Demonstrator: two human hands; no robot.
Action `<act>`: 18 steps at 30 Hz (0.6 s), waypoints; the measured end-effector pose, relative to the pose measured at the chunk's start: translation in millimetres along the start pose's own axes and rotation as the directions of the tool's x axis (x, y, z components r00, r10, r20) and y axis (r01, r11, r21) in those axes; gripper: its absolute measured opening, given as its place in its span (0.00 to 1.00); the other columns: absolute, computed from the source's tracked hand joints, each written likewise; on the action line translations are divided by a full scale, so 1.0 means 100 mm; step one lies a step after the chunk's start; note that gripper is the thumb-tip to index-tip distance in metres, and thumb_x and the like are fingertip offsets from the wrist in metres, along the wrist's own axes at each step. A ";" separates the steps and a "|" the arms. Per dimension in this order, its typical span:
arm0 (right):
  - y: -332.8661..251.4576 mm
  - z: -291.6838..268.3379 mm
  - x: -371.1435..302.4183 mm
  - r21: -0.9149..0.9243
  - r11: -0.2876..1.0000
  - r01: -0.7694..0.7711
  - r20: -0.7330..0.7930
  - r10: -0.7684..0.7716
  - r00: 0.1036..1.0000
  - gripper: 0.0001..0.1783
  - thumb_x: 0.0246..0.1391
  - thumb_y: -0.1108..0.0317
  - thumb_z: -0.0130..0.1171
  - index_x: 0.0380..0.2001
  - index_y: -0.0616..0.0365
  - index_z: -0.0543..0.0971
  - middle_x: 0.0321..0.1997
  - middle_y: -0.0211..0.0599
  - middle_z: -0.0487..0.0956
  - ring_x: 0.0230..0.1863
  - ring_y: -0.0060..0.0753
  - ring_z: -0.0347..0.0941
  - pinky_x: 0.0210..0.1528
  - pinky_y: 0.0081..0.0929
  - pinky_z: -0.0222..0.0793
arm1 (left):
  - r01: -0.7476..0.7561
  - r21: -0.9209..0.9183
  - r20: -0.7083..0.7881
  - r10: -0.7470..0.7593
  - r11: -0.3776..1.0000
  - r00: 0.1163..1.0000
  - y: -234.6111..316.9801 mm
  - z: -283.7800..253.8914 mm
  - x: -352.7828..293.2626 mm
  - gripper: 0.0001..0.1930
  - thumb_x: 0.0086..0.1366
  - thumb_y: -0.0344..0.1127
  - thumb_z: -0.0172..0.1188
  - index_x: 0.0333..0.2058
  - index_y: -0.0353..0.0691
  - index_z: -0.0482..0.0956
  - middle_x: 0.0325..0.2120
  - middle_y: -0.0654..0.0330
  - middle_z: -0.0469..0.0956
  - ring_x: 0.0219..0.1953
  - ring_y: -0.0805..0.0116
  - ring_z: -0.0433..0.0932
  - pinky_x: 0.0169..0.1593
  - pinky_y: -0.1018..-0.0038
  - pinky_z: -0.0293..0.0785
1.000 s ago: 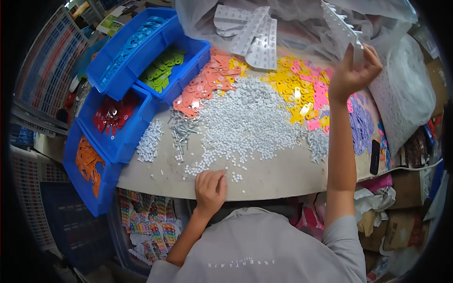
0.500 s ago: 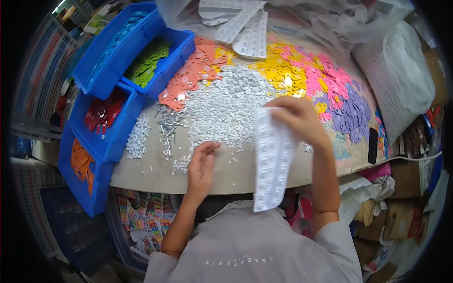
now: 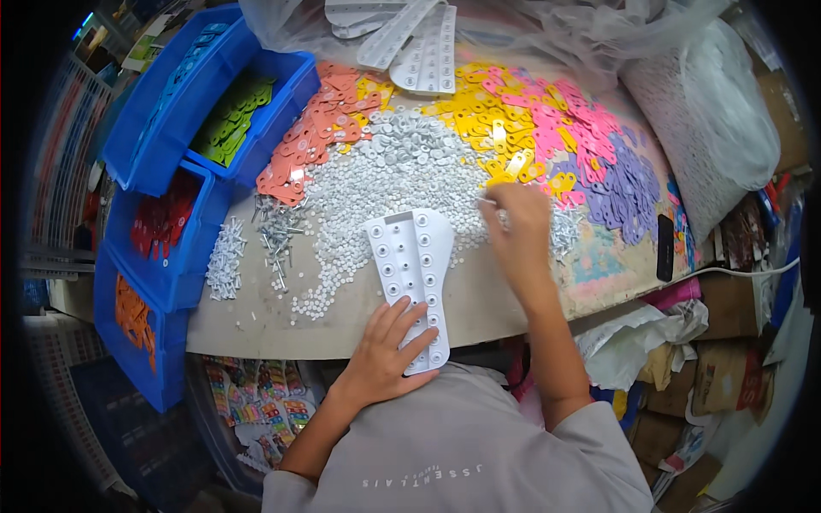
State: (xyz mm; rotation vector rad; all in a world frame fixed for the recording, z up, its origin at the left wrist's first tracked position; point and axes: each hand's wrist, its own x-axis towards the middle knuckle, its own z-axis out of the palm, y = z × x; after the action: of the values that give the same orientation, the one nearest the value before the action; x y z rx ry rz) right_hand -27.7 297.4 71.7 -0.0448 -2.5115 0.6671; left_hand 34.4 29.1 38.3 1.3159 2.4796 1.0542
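Note:
A long white plastic board [image 3: 437,248] with rows of round sockets and a recessed middle channel lies face up at the table's near edge. My left hand [image 3: 382,355] rests on its lower end, fingers stretched across the sockets. To the right, my right hand [image 3: 519,235] hovers at the edge of a heap of small white and pale grey round pieces [image 3: 376,184]. Its fingers are curled inward, and whatever they may hold is hidden. Beyond it lie flat yellow tabs [image 3: 487,111] with holes, pink tabs [image 3: 569,120] and purple tabs [image 3: 629,192].
Blue bins [image 3: 218,192] of coloured tabs line the left side. Small metal pins [image 3: 278,235] and white pins [image 3: 225,261] lie near them. More white boards [image 3: 423,56] sit at the back. A full clear bag [image 3: 697,128] and a black phone [image 3: 664,248] are at right.
The white board has gone from upright in my right hand to lying on the table. My left hand has come down onto it, while my right hand has released it.

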 end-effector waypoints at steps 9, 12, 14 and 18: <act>0.31 -0.62 -0.84 -0.174 0.912 -0.371 0.174 0.400 0.900 0.07 0.55 0.73 0.63 0.30 0.63 0.75 0.28 0.42 0.75 0.31 0.41 0.71 0.36 0.36 0.66 | -0.053 -0.005 -0.050 0.052 0.999 0.997 -0.03 -0.10 0.09 0.28 0.51 0.46 0.75 0.49 0.41 0.79 0.62 0.51 0.69 0.67 0.43 0.64 0.66 0.47 0.60; 0.35 -0.58 -0.98 -0.135 0.860 -0.492 0.153 0.508 0.847 0.09 0.57 0.72 0.62 0.32 0.64 0.72 0.25 0.41 0.72 0.27 0.34 0.67 0.33 0.31 0.66 | -0.073 -0.059 -0.051 0.070 0.996 0.996 -0.08 -0.02 0.13 0.27 0.51 0.46 0.74 0.48 0.42 0.79 0.62 0.51 0.69 0.66 0.44 0.65 0.66 0.49 0.61; 0.37 -0.52 -1.02 -0.130 0.855 -0.502 0.101 0.515 0.851 0.10 0.59 0.70 0.62 0.33 0.63 0.72 0.25 0.40 0.72 0.27 0.34 0.66 0.34 0.31 0.66 | -0.066 -0.050 -0.060 0.063 0.997 0.996 -0.08 0.03 0.13 0.27 0.52 0.47 0.74 0.49 0.42 0.79 0.63 0.51 0.69 0.66 0.44 0.64 0.66 0.50 0.61; 0.34 -0.49 -0.98 -0.160 0.867 -0.471 0.119 0.491 0.863 0.09 0.62 0.69 0.59 0.34 0.62 0.72 0.27 0.43 0.73 0.29 0.40 0.68 0.35 0.35 0.67 | -0.014 -0.055 -0.190 0.004 0.998 0.982 -0.11 -0.14 0.01 0.26 0.54 0.47 0.73 0.49 0.41 0.79 0.59 0.52 0.72 0.64 0.48 0.68 0.64 0.54 0.64</act>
State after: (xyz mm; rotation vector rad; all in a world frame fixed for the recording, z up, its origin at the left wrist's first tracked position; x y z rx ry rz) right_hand 77.8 333.5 43.9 -0.7179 -2.7109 0.7231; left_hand 20.4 18.5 41.5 1.2662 2.5573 1.2979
